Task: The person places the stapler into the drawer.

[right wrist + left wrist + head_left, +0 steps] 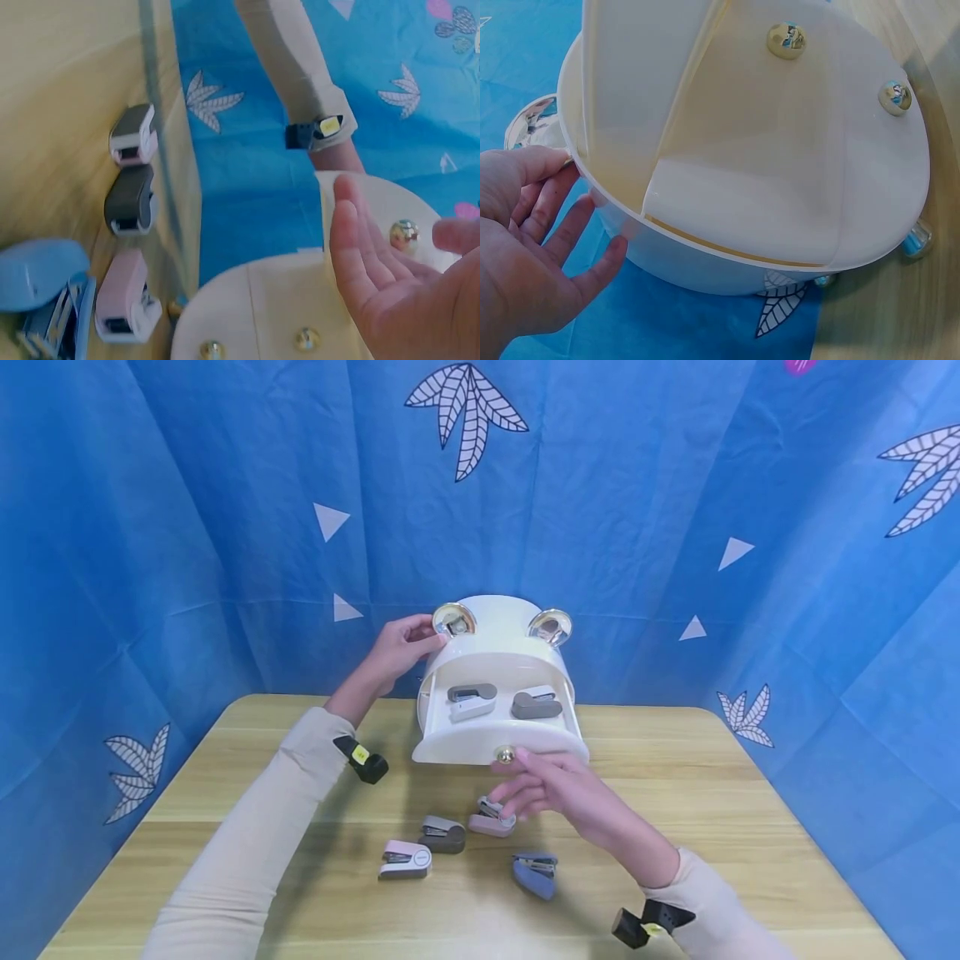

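A white drawer box (498,618) with gold ear-like knobs stands at the back of the table, its upper drawer (457,745) pulled out. Two grey-and-white staplers, one left (472,702) and one right (537,702), lie in that drawer. My left hand (405,652) holds the box's upper left edge beside the gold ear (454,619), thumb and fingertips at the rim in the left wrist view. At the drawer's gold knob (404,235), my right hand (401,281) has its fingers extended and thumb apart, the knob visible between them.
Several small staplers lie on the wooden table before the box: pink-and-white (406,860), dark grey (442,834), pink-and-grey (491,823) and blue (534,875). A blue patterned curtain (630,502) hangs behind the table and at its sides.
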`<state>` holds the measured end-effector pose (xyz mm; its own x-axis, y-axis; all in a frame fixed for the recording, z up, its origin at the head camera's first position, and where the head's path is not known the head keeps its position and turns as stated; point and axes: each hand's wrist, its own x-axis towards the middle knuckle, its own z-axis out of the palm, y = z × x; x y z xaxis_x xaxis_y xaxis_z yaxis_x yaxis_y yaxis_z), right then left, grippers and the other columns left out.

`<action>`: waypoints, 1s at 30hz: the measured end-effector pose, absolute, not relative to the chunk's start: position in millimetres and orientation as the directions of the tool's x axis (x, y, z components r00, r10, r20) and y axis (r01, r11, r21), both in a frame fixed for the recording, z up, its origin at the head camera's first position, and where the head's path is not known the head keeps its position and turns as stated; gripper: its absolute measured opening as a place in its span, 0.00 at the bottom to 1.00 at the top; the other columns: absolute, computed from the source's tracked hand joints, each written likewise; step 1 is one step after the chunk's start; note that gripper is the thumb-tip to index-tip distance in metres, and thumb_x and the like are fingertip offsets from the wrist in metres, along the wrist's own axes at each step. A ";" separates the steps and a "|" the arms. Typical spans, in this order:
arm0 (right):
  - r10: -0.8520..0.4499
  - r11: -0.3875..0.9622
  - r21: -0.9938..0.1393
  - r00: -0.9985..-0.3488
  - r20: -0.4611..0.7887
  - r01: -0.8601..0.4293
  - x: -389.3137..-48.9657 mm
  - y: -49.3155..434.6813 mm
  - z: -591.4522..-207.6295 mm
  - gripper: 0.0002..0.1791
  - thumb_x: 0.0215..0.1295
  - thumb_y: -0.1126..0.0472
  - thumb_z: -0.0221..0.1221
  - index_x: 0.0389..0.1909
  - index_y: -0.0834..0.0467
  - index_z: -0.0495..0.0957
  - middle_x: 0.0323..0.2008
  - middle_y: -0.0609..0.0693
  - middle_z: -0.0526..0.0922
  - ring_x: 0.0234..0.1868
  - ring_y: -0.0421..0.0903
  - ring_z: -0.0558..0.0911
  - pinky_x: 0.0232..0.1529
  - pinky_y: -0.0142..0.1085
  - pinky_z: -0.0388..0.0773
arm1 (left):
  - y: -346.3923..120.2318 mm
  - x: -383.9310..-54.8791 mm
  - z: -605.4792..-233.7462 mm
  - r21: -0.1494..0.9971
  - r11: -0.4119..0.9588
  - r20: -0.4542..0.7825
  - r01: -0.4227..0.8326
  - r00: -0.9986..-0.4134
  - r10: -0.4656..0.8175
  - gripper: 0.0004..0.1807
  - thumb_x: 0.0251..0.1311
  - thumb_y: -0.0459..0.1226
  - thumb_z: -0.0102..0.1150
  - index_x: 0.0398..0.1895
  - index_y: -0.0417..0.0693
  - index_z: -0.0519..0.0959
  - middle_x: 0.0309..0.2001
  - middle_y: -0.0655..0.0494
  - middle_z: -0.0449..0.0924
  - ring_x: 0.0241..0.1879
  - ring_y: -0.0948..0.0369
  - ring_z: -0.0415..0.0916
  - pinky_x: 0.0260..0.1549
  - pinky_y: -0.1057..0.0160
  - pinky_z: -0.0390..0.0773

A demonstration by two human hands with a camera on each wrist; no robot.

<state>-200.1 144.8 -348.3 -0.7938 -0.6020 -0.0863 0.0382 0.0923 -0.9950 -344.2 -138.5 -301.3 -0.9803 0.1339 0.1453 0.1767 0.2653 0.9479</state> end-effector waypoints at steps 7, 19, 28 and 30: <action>-0.564 0.017 -0.998 -0.824 -0.060 0.061 -199.1 136.5 -350.5 0.30 0.81 0.48 0.48 0.61 0.73 0.75 0.38 0.47 0.91 0.36 0.42 0.89 0.44 0.38 0.86 | -138.5 -344.8 -303.2 0.948 0.259 0.155 0.185 -0.979 0.130 0.21 0.71 0.38 0.60 0.64 0.41 0.76 0.55 0.41 0.81 0.53 0.54 0.77 0.63 0.48 0.76; -0.492 0.014 -0.999 -0.870 -0.039 0.038 -208.4 131.4 -341.1 0.31 0.81 0.50 0.46 0.60 0.78 0.72 0.32 0.43 0.89 0.34 0.38 0.88 0.43 0.35 0.85 | -138.6 -346.0 -304.9 0.951 0.243 0.165 0.189 -0.979 0.118 0.22 0.70 0.37 0.61 0.65 0.41 0.76 0.53 0.44 0.82 0.48 0.61 0.79 0.53 0.58 0.81; -0.465 0.019 -0.998 -0.884 -0.058 0.056 -227.2 126.1 -338.8 0.31 0.81 0.49 0.46 0.60 0.77 0.73 0.30 0.43 0.89 0.32 0.38 0.87 0.42 0.34 0.85 | -139.0 -343.5 -303.6 0.958 0.249 0.126 0.140 -0.990 0.070 0.24 0.68 0.41 0.63 0.66 0.43 0.78 0.62 0.43 0.81 0.61 0.50 0.78 0.60 0.46 0.79; -0.451 0.016 -0.998 -0.891 -0.056 0.055 -232.7 125.1 -339.0 0.31 0.81 0.49 0.46 0.60 0.77 0.73 0.29 0.43 0.88 0.31 0.38 0.87 0.41 0.34 0.85 | -138.9 -343.2 -303.2 0.962 0.241 0.117 0.130 -0.991 0.069 0.24 0.68 0.41 0.64 0.65 0.44 0.78 0.62 0.43 0.81 0.63 0.49 0.77 0.60 0.45 0.79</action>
